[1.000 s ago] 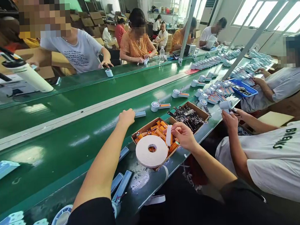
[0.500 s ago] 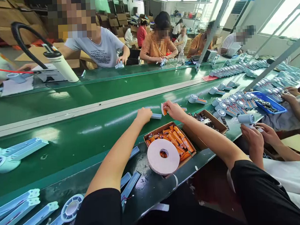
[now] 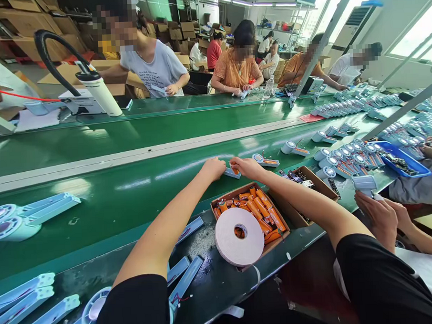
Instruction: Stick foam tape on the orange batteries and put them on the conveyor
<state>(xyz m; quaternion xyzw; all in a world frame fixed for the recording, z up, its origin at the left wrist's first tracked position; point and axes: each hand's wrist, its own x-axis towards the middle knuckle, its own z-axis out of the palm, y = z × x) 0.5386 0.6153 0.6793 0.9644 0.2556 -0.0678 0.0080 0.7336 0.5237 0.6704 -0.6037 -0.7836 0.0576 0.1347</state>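
One hand, the left hand (image 3: 213,169), is gripping a blue handle (image 3: 233,174) on the green belt (image 3: 132,204), maybe so it is not sliding, while the right hand (image 3: 249,169) is pinching an orange battery (image 3: 235,169) close by.

A factory workshop, set up as an assembly line. A long green conveyor belt (image 3: 132,208) crosses the view, and workers (image 3: 234,77) line its far edge at twelve o'clock, bent over small parts. Near-identical light-blue housings (image 3: 348,158) crowd in rows at three o'clock; at five o'clock, orange-wrapped cells (image 3: 266,205) fill an open carton (image 3: 276,244) on the tabletop (image 3: 210,286). Cardboard boxes (image 3: 42,45) pile up at ten o'clock, and tube lights (image 3: 243,3) run overhead at twelve.
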